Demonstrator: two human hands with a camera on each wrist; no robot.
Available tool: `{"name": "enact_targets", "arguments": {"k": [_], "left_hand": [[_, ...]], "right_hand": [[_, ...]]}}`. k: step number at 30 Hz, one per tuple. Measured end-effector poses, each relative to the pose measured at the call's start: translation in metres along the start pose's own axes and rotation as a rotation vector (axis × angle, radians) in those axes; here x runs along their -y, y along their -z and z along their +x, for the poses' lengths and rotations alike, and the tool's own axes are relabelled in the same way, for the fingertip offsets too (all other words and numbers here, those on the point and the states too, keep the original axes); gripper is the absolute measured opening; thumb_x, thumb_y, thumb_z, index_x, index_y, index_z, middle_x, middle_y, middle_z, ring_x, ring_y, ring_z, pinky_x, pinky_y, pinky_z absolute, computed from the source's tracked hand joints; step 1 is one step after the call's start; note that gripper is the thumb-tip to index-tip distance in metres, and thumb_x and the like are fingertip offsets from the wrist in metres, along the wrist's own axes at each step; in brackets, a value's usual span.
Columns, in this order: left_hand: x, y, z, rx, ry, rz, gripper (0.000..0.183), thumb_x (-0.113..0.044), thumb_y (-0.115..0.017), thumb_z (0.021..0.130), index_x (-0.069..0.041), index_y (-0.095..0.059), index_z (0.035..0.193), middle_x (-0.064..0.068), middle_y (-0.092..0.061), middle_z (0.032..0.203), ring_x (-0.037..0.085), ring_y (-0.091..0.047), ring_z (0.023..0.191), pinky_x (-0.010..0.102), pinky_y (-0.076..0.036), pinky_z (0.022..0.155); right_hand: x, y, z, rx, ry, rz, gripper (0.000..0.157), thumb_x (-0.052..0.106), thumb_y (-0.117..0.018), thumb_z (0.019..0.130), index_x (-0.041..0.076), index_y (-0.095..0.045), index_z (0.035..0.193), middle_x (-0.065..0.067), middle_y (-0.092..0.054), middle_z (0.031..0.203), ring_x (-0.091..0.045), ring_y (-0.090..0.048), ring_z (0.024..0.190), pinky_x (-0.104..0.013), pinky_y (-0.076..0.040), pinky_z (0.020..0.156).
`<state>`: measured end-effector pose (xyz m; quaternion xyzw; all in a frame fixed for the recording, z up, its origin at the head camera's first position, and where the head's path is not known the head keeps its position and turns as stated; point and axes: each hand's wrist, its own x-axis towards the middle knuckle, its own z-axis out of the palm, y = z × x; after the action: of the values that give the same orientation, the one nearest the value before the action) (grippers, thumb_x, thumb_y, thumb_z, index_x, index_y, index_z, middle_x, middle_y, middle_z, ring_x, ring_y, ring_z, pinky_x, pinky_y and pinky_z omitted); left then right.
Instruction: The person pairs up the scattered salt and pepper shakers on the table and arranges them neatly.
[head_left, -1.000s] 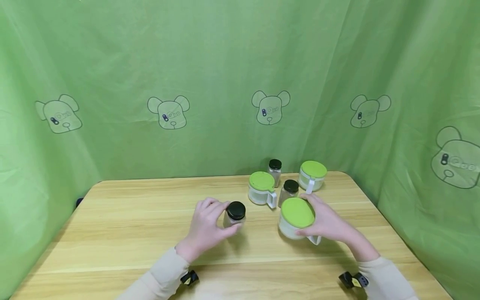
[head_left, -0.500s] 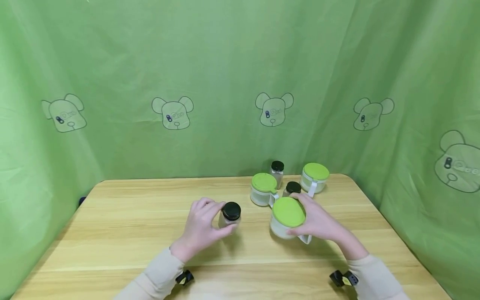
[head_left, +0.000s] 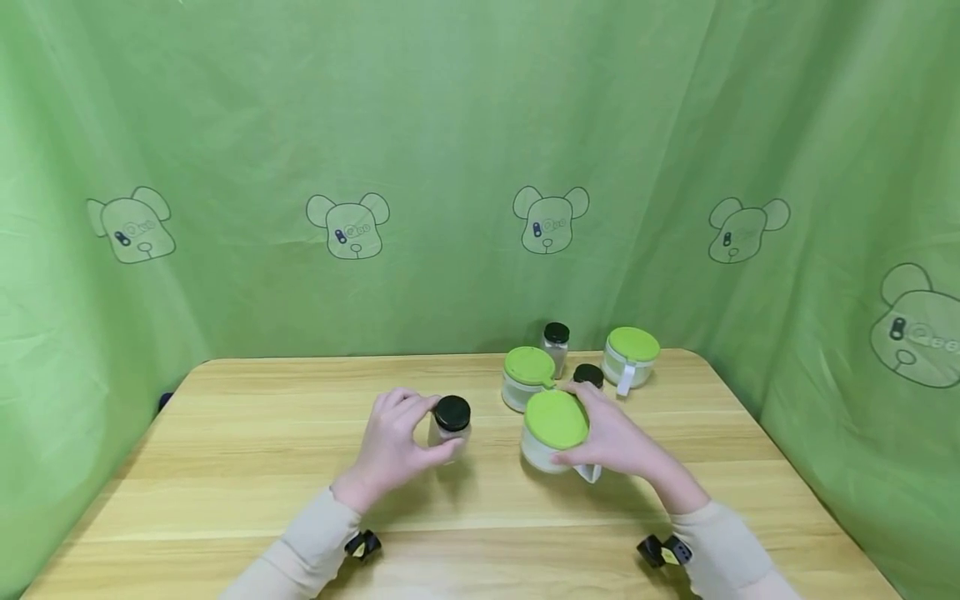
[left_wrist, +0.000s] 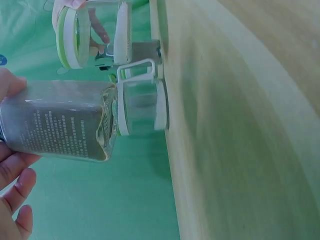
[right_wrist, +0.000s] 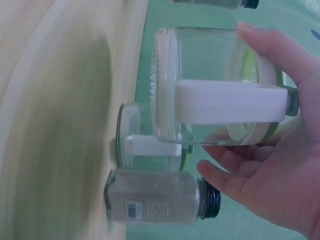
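Observation:
In the head view my left hand [head_left: 390, 450] pinches a square glass spice jar [head_left: 450, 425] with a black lid. The left wrist view shows that spice jar [left_wrist: 65, 120], with small printed text on its side, held off the table. My right hand [head_left: 611, 437] grips a round glass seasoning pot [head_left: 557, 421] by its sides near the green lid. In the right wrist view this pot's white handle [right_wrist: 230, 101] faces the camera, and its base is apart from the table. Thumb and fingers are on opposite sides of each held thing.
Behind the right hand stand another green-lidded pot [head_left: 527, 371], a black-lidded jar [head_left: 556, 350], a second one partly hidden [head_left: 588, 375], and a further green-lidded pot [head_left: 630, 358] near the back right corner. A green curtain [head_left: 450, 125] hangs behind the wooden table [head_left: 300, 417].
Both hands have moved left with their jar and pot. The held pot now covers part of the standing pot behind it. The head view has shifted slightly.

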<state>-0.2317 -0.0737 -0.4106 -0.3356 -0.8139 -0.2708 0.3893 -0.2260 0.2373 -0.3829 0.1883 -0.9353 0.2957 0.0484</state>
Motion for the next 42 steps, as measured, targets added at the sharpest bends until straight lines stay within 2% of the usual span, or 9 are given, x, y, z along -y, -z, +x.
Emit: {"name": "enact_targets", "arguments": {"k": [7, 18, 26, 38, 42], "left_hand": [[0.009, 0.002, 0.001, -0.002, 0.003, -0.004, 0.054, -0.046, -0.076, 0.061, -0.008, -0.066, 0.099, 0.000, -0.067, 0.083, 0.013, -0.050, 0.079, 0.032, -0.038, 0.073], [0.021, 0.010, 0.000, 0.042, 0.053, -0.004, 0.057, -0.046, -0.077, 0.060, -0.008, -0.066, 0.100, 0.001, -0.066, 0.084, 0.013, -0.050, 0.082, 0.034, -0.037, 0.076], [0.033, 0.017, 0.003, 0.064, 0.079, 0.014, 0.057, -0.047, -0.076, 0.060, -0.009, -0.065, 0.102, 0.000, -0.064, 0.083, 0.013, -0.049, 0.082, 0.034, -0.038, 0.076], [0.049, 0.029, 0.003, 0.136, 0.153, 0.017, 0.060, -0.047, -0.077, 0.060, -0.009, -0.064, 0.104, 0.000, -0.063, 0.088, 0.012, -0.049, 0.086, 0.033, -0.037, 0.080], [0.056, 0.032, 0.003, 0.152, 0.179, 0.023, 0.060, -0.047, -0.077, 0.060, -0.009, -0.064, 0.105, 0.000, -0.062, 0.087, 0.011, -0.048, 0.084, 0.032, -0.036, 0.079]], "right_hand": [[0.005, -0.010, 0.007, -0.010, -0.010, 0.018, 0.100, 0.041, -0.083, 0.048, 0.007, -0.037, 0.130, -0.008, -0.048, 0.119, -0.025, -0.050, 0.104, -0.050, -0.044, 0.087], [0.019, -0.025, 0.018, -0.016, -0.038, -0.001, 0.106, 0.047, -0.082, 0.048, 0.004, -0.035, 0.132, -0.014, -0.046, 0.127, -0.028, -0.049, 0.110, -0.051, -0.042, 0.090], [0.029, -0.035, 0.026, -0.018, -0.045, 0.027, 0.104, 0.045, -0.082, 0.049, 0.004, -0.035, 0.132, -0.014, -0.045, 0.127, -0.028, -0.050, 0.108, -0.050, -0.043, 0.089], [0.046, -0.047, 0.038, -0.020, -0.077, 0.043, 0.105, 0.042, -0.083, 0.049, 0.005, -0.034, 0.134, -0.014, -0.041, 0.133, -0.029, -0.048, 0.113, -0.049, -0.042, 0.093], [0.051, -0.052, 0.042, -0.027, -0.077, 0.047, 0.103, 0.042, -0.083, 0.049, 0.007, -0.036, 0.133, -0.012, -0.044, 0.129, -0.028, -0.049, 0.110, -0.047, -0.043, 0.092]]}}
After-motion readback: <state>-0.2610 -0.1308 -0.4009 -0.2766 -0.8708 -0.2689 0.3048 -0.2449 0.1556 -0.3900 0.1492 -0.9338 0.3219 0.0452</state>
